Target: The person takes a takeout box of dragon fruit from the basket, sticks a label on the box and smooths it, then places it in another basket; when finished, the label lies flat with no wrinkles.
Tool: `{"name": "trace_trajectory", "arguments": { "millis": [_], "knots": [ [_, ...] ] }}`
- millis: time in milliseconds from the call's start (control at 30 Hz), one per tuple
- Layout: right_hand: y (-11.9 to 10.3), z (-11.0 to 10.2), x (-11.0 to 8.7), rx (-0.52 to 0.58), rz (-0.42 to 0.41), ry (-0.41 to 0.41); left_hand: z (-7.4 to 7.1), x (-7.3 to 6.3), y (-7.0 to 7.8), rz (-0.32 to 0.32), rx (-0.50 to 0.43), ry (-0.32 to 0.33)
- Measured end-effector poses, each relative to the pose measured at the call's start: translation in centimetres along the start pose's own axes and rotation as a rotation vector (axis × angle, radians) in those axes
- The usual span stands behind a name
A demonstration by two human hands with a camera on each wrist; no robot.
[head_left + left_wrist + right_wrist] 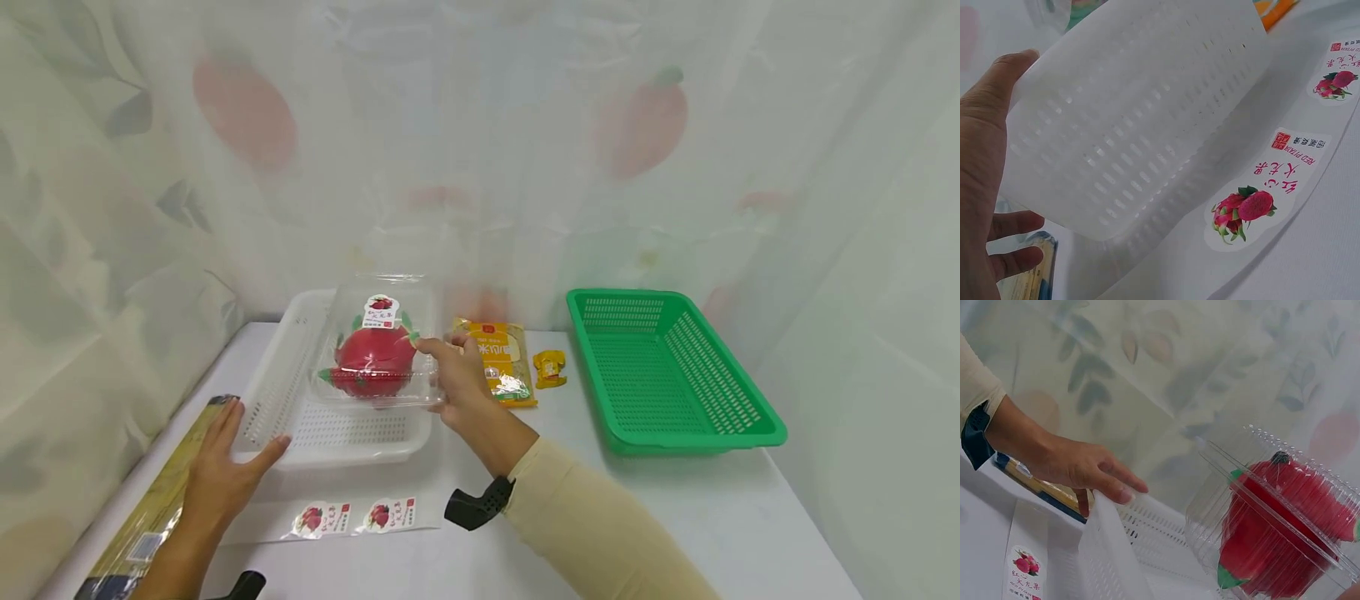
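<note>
My right hand [465,375] grips the right edge of a clear plastic clamshell box [427,300]. Inside lies a red dragon fruit [372,358] with green tips, and a dragon fruit sticker [381,312] is on the lid. The box is over a white perforated basket [300,429], overlapping its back right part in the head view. At the basket's near left corner my left hand [220,471] holds the rim, thumb along the front and fingers along the left side. In the right wrist view the fruit [1272,531] shows through the box; only a sliver of the right hand appears there.
A backing strip [262,521] with two dragon fruit stickers lies before the basket. Left is a long gold-coloured package [161,487]. Right of the box lie a yellow bag of grain [504,358] and a small yellow packet [550,368], then a green basket [652,446].
</note>
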State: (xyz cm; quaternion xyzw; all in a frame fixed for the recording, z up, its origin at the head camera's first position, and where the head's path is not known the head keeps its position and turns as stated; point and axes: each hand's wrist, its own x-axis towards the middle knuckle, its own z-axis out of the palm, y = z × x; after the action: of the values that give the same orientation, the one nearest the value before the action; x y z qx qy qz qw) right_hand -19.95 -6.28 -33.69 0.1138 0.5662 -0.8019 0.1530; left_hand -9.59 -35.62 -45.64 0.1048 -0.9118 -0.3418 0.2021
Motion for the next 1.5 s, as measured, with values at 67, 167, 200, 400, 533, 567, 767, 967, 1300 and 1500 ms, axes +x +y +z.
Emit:
{"name": "trace_trajectory", "arguments": {
  "millis": [67, 167, 200, 400, 533, 567, 767, 967, 1300, 1500],
  "knots": [
    [0.4, 0.3, 0.2, -0.008, 0.004, 0.003, 0.1, 0.0, 0.0, 0.001, -0.001, -0.001],
    [1.0, 0.8, 0.6, -0.008, 0.015, 0.007, 0.1, 0.0, 0.0, 0.003, -0.006, -0.006],
    [1.3, 0.9, 0.8, -0.01, 0.014, 0.005, 0.1, -0.1, 0.1, 0.003, -0.009, -0.008],
    [2.5, 2.2, 1.5, -0.054, -0.012, 0.023, -0.1, -0.1, -0.1, 0.01, -0.01, -0.006],
    [2.9, 3.1, 1.8, -0.104, -0.021, 0.04, -0.1, 0.0, -0.2, 0.015, -0.006, 0.003],
    [3.0, 3.3, 1.8, -0.116, -0.022, 0.043, -0.1, 0.0, -0.2, 0.015, -0.005, 0.003],
    [4.0, 5.0, 1.9, -0.161, -0.021, 0.056, 0.0, -0.1, -0.3, 0.022, -0.012, 0.011],
    [4.9, 6.1, 2.0, -0.155, -0.032, 0.06, 0.3, 0.0, -0.4, 0.041, -0.018, 0.03],
    [6.4, 7.2, 2.8, -0.195, -0.007, 0.083, 0.1, 0.0, -0.3, 0.046, -0.011, 0.033],
    [7.6, 7.7, 3.3, -0.2, 0.012, 0.092, 0.1, -0.2, -0.1, 0.011, -0.003, 0.02]
  ]
}}
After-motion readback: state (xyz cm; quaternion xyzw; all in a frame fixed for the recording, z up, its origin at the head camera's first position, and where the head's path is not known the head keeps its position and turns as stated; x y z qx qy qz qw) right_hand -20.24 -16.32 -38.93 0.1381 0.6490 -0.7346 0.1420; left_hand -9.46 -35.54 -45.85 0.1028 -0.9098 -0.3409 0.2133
